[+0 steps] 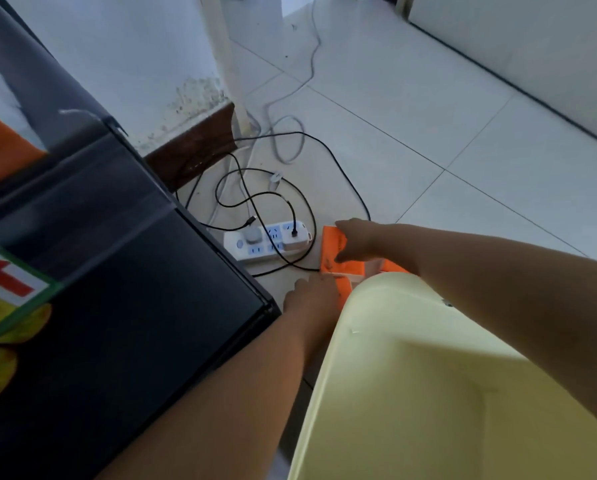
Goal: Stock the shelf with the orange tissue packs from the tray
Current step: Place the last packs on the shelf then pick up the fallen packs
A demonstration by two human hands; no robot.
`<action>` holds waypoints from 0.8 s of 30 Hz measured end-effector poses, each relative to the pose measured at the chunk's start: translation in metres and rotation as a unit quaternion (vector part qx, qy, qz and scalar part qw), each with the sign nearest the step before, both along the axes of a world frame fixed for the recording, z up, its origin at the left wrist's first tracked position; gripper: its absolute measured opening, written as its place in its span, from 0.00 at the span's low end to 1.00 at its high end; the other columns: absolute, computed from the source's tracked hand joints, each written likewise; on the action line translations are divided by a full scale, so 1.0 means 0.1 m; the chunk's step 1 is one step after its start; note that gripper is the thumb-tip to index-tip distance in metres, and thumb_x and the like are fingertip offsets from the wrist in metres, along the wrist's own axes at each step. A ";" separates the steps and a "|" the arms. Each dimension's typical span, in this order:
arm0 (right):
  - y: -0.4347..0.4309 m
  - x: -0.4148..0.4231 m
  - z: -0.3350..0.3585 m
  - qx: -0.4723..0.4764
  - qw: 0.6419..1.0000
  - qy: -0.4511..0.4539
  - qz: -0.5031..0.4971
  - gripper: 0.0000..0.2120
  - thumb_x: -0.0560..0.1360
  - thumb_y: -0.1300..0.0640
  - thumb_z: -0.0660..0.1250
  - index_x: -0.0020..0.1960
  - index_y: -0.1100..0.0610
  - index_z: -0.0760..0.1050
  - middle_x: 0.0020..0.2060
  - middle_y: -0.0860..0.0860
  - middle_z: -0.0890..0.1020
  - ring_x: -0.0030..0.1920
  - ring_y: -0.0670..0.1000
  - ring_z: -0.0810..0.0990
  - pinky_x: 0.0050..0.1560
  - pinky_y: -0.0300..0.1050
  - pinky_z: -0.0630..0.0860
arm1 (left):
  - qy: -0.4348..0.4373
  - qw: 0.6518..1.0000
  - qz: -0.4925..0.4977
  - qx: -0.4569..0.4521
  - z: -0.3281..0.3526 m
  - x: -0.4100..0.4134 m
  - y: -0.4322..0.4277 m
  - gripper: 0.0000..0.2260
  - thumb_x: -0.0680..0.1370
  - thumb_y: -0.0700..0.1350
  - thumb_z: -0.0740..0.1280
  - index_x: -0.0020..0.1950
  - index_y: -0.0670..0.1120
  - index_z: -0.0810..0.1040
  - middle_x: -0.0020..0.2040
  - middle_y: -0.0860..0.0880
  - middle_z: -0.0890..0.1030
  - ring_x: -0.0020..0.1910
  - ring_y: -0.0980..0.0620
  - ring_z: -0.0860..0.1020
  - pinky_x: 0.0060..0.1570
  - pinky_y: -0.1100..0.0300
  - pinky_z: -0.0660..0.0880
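Several orange tissue packs lie at the far end of the pale yellow tray (428,375), which fills the lower right. My right hand (354,239) reaches over the tray and grips the top of one orange tissue pack (330,252), thumb on its face. Just below, my left hand (309,294) holds a second orange pack (345,288) at the tray's rim, with its fingertips partly hidden. A sliver of a third orange pack (394,266) shows behind my right wrist. The black shelf (134,289) stands at the left, with an orange pack (2,150) on an upper level.
A white power strip (266,242) with plugs and tangled black and grey cables (290,174) lies on the tiled floor just beyond the packs. A green and yellow printed box (6,306) sits on the shelf's left. A white wall and a post stand behind.
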State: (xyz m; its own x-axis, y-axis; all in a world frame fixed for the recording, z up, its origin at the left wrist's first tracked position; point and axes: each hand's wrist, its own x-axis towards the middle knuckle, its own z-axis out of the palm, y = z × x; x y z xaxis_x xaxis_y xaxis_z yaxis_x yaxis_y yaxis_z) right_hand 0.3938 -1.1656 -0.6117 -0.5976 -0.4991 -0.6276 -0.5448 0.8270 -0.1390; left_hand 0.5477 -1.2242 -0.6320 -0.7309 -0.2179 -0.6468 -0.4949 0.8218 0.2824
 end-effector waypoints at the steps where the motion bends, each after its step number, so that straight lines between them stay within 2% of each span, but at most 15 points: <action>1: 0.01 0.00 -0.01 -0.001 1.000 0.008 -0.011 0.36 0.74 0.44 0.74 0.75 0.56 0.65 0.69 0.58 0.71 0.66 0.60 0.74 0.64 0.55 0.75 | 0.004 1.000 -0.006 -0.014 -0.02 0.01 0.00 0.25 0.83 0.53 0.58 0.78 0.44 0.62 0.72 0.42 0.68 0.69 0.37 0.68 0.63 0.41 0.69; 3: 0.03 -0.02 -0.01 0.012 0.999 0.025 -0.035 0.32 0.73 0.42 0.73 0.71 0.56 0.68 0.66 0.59 0.70 0.63 0.60 0.75 0.60 0.53 0.76 | 0.017 0.999 -0.016 -0.041 -0.04 0.02 0.02 0.24 0.83 0.52 0.58 0.77 0.44 0.62 0.71 0.42 0.68 0.69 0.38 0.67 0.62 0.42 0.70; 6: 0.08 -0.08 0.00 -0.009 0.995 0.035 -0.092 0.24 0.73 0.46 0.74 0.62 0.57 0.72 0.58 0.58 0.76 0.53 0.57 0.76 0.47 0.49 0.75 | 0.022 0.998 -0.014 -0.055 -0.07 0.03 0.04 0.25 0.83 0.54 0.59 0.77 0.45 0.64 0.71 0.41 0.68 0.68 0.39 0.66 0.61 0.45 0.70; 8: 0.13 -0.13 -0.01 -0.047 0.986 0.014 -0.158 0.22 0.70 0.49 0.77 0.57 0.58 0.73 0.50 0.56 0.79 0.49 0.57 0.78 0.42 0.48 0.75 | 0.014 0.998 -0.018 -0.064 -0.09 0.04 0.05 0.24 0.83 0.54 0.59 0.76 0.46 0.65 0.72 0.42 0.69 0.70 0.40 0.65 0.62 0.46 0.69; 10: 0.16 -0.12 0.02 -0.072 0.979 0.003 -0.191 0.19 0.69 0.51 0.78 0.49 0.58 0.72 0.41 0.53 0.78 0.45 0.57 0.78 0.37 0.46 0.75 | 0.009 0.997 -0.021 -0.073 -0.08 0.04 0.04 0.23 0.83 0.54 0.59 0.76 0.47 0.65 0.72 0.42 0.69 0.70 0.40 0.65 0.65 0.45 0.67; 11: 0.18 -0.10 0.04 -0.081 0.977 -0.006 -0.197 0.18 0.70 0.52 0.78 0.50 0.58 0.72 0.41 0.53 0.77 0.45 0.56 0.78 0.39 0.47 0.77 | 0.006 0.997 -0.014 -0.070 -0.07 0.04 0.03 0.23 0.82 0.55 0.60 0.76 0.48 0.66 0.71 0.42 0.69 0.70 0.40 0.66 0.65 0.45 0.66; 12: 0.20 -0.08 0.05 -0.084 0.976 -0.021 -0.201 0.19 0.71 0.52 0.78 0.54 0.58 0.73 0.45 0.54 0.78 0.48 0.56 0.79 0.46 0.50 0.80 | 0.002 0.998 0.004 -0.059 -0.05 0.04 0.02 0.24 0.81 0.56 0.60 0.75 0.48 0.67 0.70 0.42 0.69 0.69 0.40 0.66 0.65 0.45 0.67; 14: 0.25 -0.06 0.06 -0.090 0.972 -0.047 -0.214 0.24 0.73 0.52 0.77 0.63 0.62 0.74 0.56 0.56 0.80 0.56 0.58 0.81 0.59 0.56 0.80 | -0.005 0.998 0.063 -0.002 -0.04 0.07 0.01 0.25 0.78 0.58 0.62 0.73 0.49 0.68 0.68 0.42 0.71 0.67 0.39 0.68 0.63 0.44 0.68; 15: 0.28 -0.06 0.06 -0.096 0.969 -0.058 -0.221 0.24 0.73 0.52 0.77 0.63 0.63 0.76 0.58 0.57 0.82 0.57 0.59 0.82 0.60 0.57 0.81 | 0.000 0.995 0.099 0.032 -0.04 0.09 0.01 0.25 0.77 0.59 0.62 0.70 0.49 0.69 0.65 0.43 0.72 0.65 0.39 0.71 0.63 0.45 0.71; 17: 0.36 -0.09 0.06 -0.114 0.960 -0.081 -0.241 0.19 0.71 0.53 0.77 0.58 0.61 0.80 0.54 0.58 0.84 0.54 0.59 0.84 0.56 0.58 0.82 | 0.034 0.986 0.143 0.075 -0.05 0.12 0.01 0.19 0.77 0.59 0.63 0.62 0.49 0.71 0.59 0.45 0.77 0.57 0.41 0.77 0.58 0.46 0.77; 19: 0.47 -0.15 0.09 -0.134 0.947 -0.099 -0.276 0.17 0.71 0.55 0.78 0.57 0.58 0.80 0.50 0.55 0.84 0.51 0.57 0.84 0.53 0.54 0.83 | 0.068 0.980 0.166 0.081 -0.01 0.15 -0.02 0.11 0.78 0.55 0.66 0.55 0.50 0.71 0.53 0.48 0.79 0.49 0.46 0.79 0.50 0.48 0.79; 21: 0.60 -0.20 0.17 -0.172 0.925 -0.107 -0.320 0.18 0.71 0.58 0.78 0.59 0.54 0.78 0.49 0.53 0.81 0.49 0.55 0.82 0.50 0.52 0.81 | 0.107 0.969 0.200 0.099 0.06 0.15 -0.05 0.08 0.78 0.50 0.68 0.53 0.52 0.72 0.50 0.50 0.79 0.46 0.49 0.78 0.47 0.50 0.79; 24: 0.79 -0.22 0.28 -0.229 0.888 -0.107 -0.383 0.21 0.71 0.60 0.78 0.60 0.52 0.76 0.51 0.53 0.79 0.46 0.53 0.80 0.42 0.46 0.78 | 0.165 0.940 0.259 0.151 0.23 0.10 -0.05 0.09 0.76 0.46 0.69 0.54 0.54 0.73 0.48 0.52 0.79 0.46 0.51 0.79 0.48 0.51 0.80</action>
State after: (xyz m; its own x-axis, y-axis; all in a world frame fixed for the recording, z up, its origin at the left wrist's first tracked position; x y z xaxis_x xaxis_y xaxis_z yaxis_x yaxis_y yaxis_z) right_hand 0.3719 -1.0869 -0.5839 -0.7638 -0.2292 -0.6034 0.2331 0.7738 -0.5890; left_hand 0.5577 -1.2296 -0.6088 -0.7490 -0.4426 -0.4931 -0.6509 0.3526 0.6723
